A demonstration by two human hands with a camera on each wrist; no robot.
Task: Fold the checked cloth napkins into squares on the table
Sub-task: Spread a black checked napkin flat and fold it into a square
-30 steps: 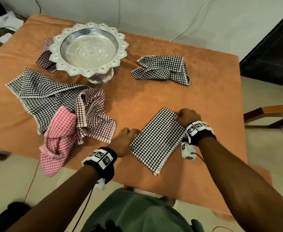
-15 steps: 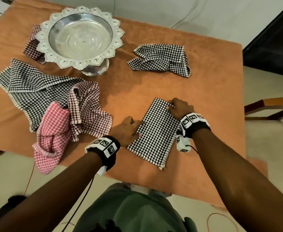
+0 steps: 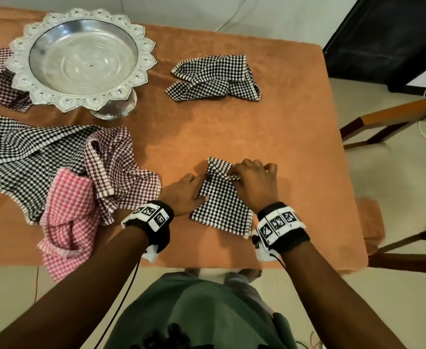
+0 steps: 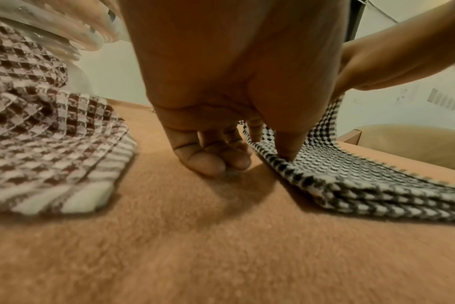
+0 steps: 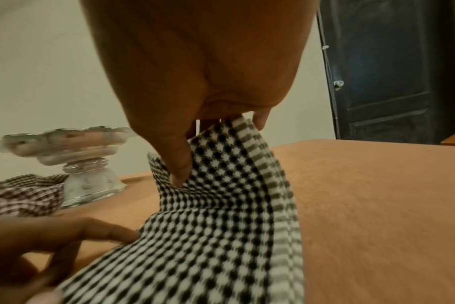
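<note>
A black-and-white checked napkin (image 3: 222,205) (image 4: 351,170) (image 5: 216,226), folded to a narrow rectangle, lies near the front edge of the orange-covered table (image 3: 295,147). My right hand (image 3: 253,176) (image 5: 195,144) pinches its far end and holds that end raised, bent back over the rest. My left hand (image 3: 185,191) (image 4: 247,148) holds down the napkin's left edge: the thumb sits on top, the index finger lies along the edge, the other fingers curl on the tablecloth. A crumpled black-and-white napkin (image 3: 217,79) lies farther back.
A silver pedestal bowl (image 3: 81,61) (image 5: 65,144) stands at the back left, with a maroon checked cloth (image 3: 0,86) under its rim. A heap of black-and-white (image 3: 25,152), maroon (image 3: 123,170) and pink (image 3: 68,212) checked cloths lies to the left. Wooden chairs (image 3: 395,117) stand on the right.
The right hand has lifted the napkin's far end off the table and drawn it back. The left hand has slid from the near corner up along the left edge.
</note>
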